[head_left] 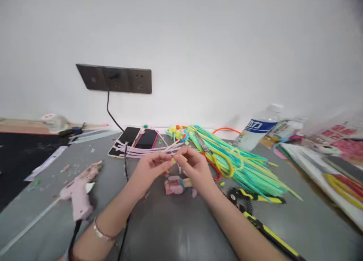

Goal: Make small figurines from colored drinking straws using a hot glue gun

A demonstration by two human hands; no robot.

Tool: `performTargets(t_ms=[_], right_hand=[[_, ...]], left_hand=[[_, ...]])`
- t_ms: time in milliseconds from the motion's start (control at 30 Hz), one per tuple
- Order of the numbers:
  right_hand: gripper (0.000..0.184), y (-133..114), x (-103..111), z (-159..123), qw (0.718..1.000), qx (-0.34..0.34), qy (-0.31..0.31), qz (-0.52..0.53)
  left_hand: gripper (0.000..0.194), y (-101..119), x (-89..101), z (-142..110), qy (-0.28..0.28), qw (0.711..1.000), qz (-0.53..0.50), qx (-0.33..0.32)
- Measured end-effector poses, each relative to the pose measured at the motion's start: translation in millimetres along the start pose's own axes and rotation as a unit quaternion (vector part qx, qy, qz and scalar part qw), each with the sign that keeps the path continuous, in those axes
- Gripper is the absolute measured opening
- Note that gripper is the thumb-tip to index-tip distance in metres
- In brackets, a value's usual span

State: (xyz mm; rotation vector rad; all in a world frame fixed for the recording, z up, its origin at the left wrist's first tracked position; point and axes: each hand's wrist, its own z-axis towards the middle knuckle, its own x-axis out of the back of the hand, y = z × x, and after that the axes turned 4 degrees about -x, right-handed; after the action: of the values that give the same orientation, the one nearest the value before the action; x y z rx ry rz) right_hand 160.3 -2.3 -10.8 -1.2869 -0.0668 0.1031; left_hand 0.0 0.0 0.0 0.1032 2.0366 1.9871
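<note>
In front of me my left hand (152, 172) and my right hand (196, 170) meet with their fingertips pinched together. Between them is a small yellow piece (174, 160), mostly covered by the fingers; its kind is too small to make out. Below the hands, on the table, lies a small pink bundle (174, 186) with a bit of blue on its right side. Pale pink pipe cleaners (138, 150) lie behind my left hand. Beyond my right hand are scissors (217, 159) with yellow and red handles, resting on a heap of green pipe cleaners (244, 172).
A pink glue gun (79, 200) lies at left, its black cord running toward me. Black-and-yellow pliers (255, 215) lie at right. Behind are two phones (130, 136), a tilted water bottle (256, 128) and small colourful balls (180, 132). A socket panel (115, 79) is on the wall.
</note>
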Motion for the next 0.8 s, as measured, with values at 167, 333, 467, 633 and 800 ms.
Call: performTargets(t_ms=[167, 333, 467, 633, 800], right_hand=[[0.021, 0.9, -2.6, -2.5, 1.000, -0.010, -0.003, 0.008], [0.024, 0.4, -1.8, -1.3, 0.997, -0.052, -0.027, 0.055], [0.026, 2.1, -0.3, -0.4, 0.982, -0.114, -0.069, 0.134], [0.030, 1.2, 0.9, -1.4, 0.948, -0.196, -0.100, 0.229], [0.032, 2.2, 0.0, -0.8, 0.951, -0.187, -0.093, 0.229]], left_hand=[[0.021, -0.5, 0.2, -1.5, -0.002, 1.000, 0.013, -0.012], [0.018, -0.9, 1.1, -2.9, -0.038, 0.998, 0.045, -0.038], [0.020, -0.3, 3.5, -3.5, -0.084, 0.992, 0.083, -0.051], [0.025, -2.6, 4.6, -5.5, -0.126, 0.986, 0.097, -0.050], [0.020, -4.4, 2.6, -6.3, -0.099, 0.987, 0.093, -0.085]])
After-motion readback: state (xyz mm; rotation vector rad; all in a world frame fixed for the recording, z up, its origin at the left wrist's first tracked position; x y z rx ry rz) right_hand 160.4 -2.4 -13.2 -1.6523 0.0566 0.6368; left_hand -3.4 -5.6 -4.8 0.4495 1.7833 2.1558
